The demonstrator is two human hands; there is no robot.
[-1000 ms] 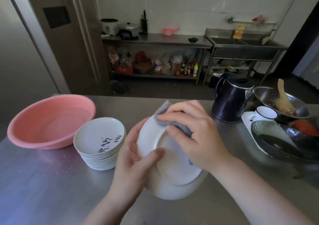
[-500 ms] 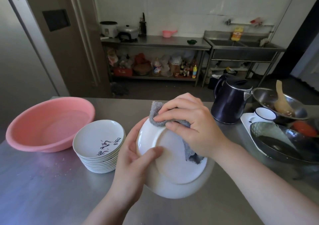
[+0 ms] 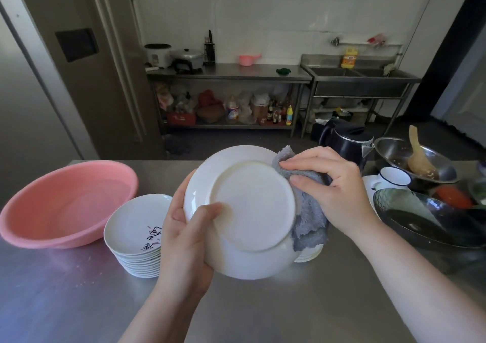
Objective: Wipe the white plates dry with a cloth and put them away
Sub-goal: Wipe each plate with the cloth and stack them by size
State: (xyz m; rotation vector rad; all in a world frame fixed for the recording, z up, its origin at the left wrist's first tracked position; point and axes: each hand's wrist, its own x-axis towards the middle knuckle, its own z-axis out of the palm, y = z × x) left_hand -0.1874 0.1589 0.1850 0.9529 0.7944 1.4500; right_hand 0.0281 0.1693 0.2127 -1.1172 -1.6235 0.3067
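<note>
Plate [image 3: 249, 211] in my grip, white, tilted with its underside and foot ring facing me, held above the steel counter [image 3: 79, 303]. My left hand [image 3: 184, 240] grips its rim at about eight o'clock, thumb pressed flat on the base, the other fingers curled behind. My right hand [image 3: 334, 185] clutches a grey cloth [image 3: 307, 211] and presses it against the plate's rim at roughly two to three o'clock; the cloth's loose end hangs down past the edge at four o'clock.

On the counter at nine o'clock from the plate sits a stack of white plates [image 3: 134, 237], the top one marked with dark brush strokes; my left wrist hides its right edge. Farther out at nine o'clock stands a pink basin [image 3: 65, 200], just beside the stack. Under the held plate at five o'clock the rim of another white stack [image 3: 309, 256] peeks out. At two o'clock stands a dark kettle [image 3: 347, 142], with a white mug [image 3: 393, 179] and metal bowls [image 3: 415, 158] beyond it.
</note>
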